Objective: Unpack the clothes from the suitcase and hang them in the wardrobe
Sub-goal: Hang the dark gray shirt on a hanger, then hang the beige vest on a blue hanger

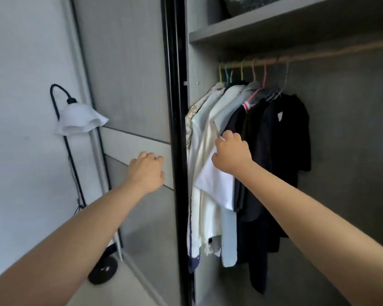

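nearest to us are the two bare forearms, reaching fwd into the wardrobe opening; our left hand (147,171) sits by the grey sliding door (131,85), fingers curled loosely near the door's dark edge (175,129); we can't tell whether it touches the panel or grips anything; looks empty. our right hand (230,152) is further in, fingers curled among the hung clothes, at the seam between the pale shirts (208,151) on the left and the dark garments (274,140) on the right; it seems to pinch or press cloth, a white sleeve (217,186) draping just below the wrist, but the fingertips are hidden so the grip itself isn't certain.

key relation: the clothes hang straight down from coloured hangers (252,71) on the rail (318,54), which runs left to right above and beyond the right hand; free rail lies to the right of the dark garments; the right hand is the nearer one to it. suitcase isn't in view, so no garment left to hang is seen here.

beyond: shelf (274,25) over the rail; off left, a floor lamp (80,118) w/ white shade against the wall.
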`<state>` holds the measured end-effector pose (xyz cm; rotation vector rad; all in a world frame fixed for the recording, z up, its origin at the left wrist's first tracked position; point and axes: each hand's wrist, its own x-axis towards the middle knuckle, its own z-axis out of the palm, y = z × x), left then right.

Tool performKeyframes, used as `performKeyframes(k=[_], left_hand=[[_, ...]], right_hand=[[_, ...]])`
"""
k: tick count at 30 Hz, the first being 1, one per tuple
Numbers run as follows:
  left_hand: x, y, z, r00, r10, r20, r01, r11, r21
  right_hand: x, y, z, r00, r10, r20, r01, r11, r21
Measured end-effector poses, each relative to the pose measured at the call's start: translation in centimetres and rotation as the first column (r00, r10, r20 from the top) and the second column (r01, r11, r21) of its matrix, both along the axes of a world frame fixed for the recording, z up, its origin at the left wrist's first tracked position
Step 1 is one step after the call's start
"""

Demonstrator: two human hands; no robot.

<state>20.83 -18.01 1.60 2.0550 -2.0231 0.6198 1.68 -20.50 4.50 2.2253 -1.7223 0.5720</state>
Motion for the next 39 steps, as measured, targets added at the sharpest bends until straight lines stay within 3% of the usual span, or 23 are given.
performKeyframes(k=[5,9,14,19,23,25,29,31,33,35,39], left_hand=[[5.7,10.2,-3.7,0.986,0.152,-0.067,-0.146,0.985,0.096],[11.6,17.1,-8.0,0.954,0.275,-0.118,-0.241,0.940,0.240],[20.1,26.1,-14.2,0.824,0.532,-0.195,-0.398,0.789,0.468],[28.4,33.0,-21.3,0.669,0.697,-0.259,-0.454,0.658,0.600],[34.6,37.8,-28.2,0.584,0.773,-0.248,-0.448,0.561,0.696],[38.6,39.7,-32.5,0.569,0.791,-0.224,-0.420,0.515,0.747],[42.8,42.4,-40.5,0.515,0.818,-0.256,-0.325,0.462,0.825],[43.7,43.5,-45.0,0.428,0.853,-0.300,-0.239,0.427,0.872],[44.0,44.6,-49.8,0.293,0.888,-0.355,-0.156,0.411,0.898],[44.0,45.7,-55.0,0.166,0.912,-0.375,-0.120,0.396,0.910],[42.0,47.8,-64.9,0.037,0.953,-0.299,-0.024,0.300,0.954]], right_hand=[[7.6,6.5,-3.9,0.972,0.225,0.067,-0.235,0.951,0.204],[14.5,11.5,-8.0,0.923,0.384,0.026,-0.373,0.876,0.307],[23.7,18.5,-14.7,0.791,0.609,0.056,-0.546,0.661,0.514],[31.9,23.8,-21.4,0.727,0.670,0.152,-0.586,0.489,0.646],[39.2,26.9,-27.7,0.766,0.622,0.165,-0.516,0.441,0.734],[43.9,28.8,-31.7,0.754,0.625,0.200,-0.505,0.359,0.785],[47.5,31.0,-42.0,0.795,0.600,0.093,-0.368,0.353,0.860],[47.2,32.2,-48.3,0.878,0.473,0.076,-0.210,0.237,0.948],[45.9,33.8,-53.2,0.906,0.423,0.025,-0.097,0.150,0.984],[44.3,34.7,-58.6,0.915,0.401,-0.040,-0.010,0.121,0.993],[40.3,36.4,-68.5,0.890,0.425,-0.169,0.154,0.069,0.986]])
